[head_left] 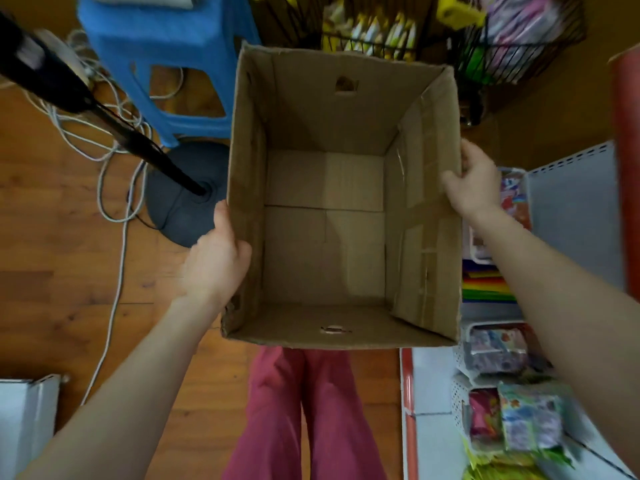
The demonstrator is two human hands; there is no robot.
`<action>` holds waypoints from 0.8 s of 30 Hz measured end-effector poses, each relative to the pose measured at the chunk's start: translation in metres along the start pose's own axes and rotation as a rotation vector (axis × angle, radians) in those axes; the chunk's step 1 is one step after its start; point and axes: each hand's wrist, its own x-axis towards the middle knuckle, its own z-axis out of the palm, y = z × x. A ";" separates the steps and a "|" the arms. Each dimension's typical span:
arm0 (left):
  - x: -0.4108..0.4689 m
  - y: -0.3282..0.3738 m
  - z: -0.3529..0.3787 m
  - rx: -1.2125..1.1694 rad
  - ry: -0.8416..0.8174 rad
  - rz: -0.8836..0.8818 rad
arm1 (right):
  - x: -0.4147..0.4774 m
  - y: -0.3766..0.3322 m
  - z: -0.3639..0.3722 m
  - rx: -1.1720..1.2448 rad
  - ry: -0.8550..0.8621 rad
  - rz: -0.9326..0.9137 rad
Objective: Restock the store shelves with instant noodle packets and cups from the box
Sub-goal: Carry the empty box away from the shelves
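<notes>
An open brown cardboard box (249, 174) fills the middle of the view, and nothing lies inside it; only its bare bottom flaps show. My left hand (216, 261) grips the box's left wall near the front corner, thumb over the rim. My right hand (472, 181) holds the right wall at its top edge. The box is held above the floor, over my red trousers. Colourful packets (530, 415) lie on the white shelf (433, 382) at the lower right.
A blue plastic stool (162, 64) stands at the back left, beside a black stand with a round base (180, 209) and loose white cables (114, 188). Wire baskets (512, 46) of goods sit behind the box. Wooden floor lies to the left.
</notes>
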 end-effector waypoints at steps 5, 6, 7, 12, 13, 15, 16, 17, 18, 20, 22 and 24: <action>-0.031 0.040 -0.087 0.007 0.115 0.062 | -0.022 -0.059 -0.075 0.003 0.076 -0.017; -0.037 0.047 -0.103 0.017 0.134 0.067 | -0.026 -0.069 -0.089 0.013 0.088 -0.019; -0.042 0.053 -0.118 0.032 0.156 0.076 | -0.031 -0.079 -0.102 0.021 0.096 -0.026; -0.064 0.070 -0.180 0.062 0.250 0.120 | -0.053 -0.126 -0.157 0.023 0.113 -0.091; -0.068 0.072 -0.191 0.060 0.261 0.129 | -0.058 -0.134 -0.165 0.023 0.117 -0.102; -0.075 0.076 -0.215 0.064 0.288 0.148 | -0.070 -0.150 -0.182 0.027 0.142 -0.109; -0.078 0.077 -0.226 0.065 0.298 0.158 | -0.077 -0.157 -0.189 0.029 0.158 -0.106; -0.081 0.077 -0.237 0.062 0.309 0.174 | -0.084 -0.165 -0.196 0.030 0.172 -0.109; -0.083 0.076 -0.247 0.059 0.318 0.193 | -0.091 -0.172 -0.201 0.026 0.188 -0.105; -0.089 0.074 -0.266 0.064 0.322 0.239 | -0.108 -0.185 -0.209 0.019 0.226 -0.086; -0.094 0.069 -0.283 0.082 0.326 0.288 | -0.129 -0.195 -0.214 0.035 0.261 -0.063; -0.099 0.061 -0.298 0.094 0.323 0.344 | -0.155 -0.204 -0.216 0.049 0.304 -0.033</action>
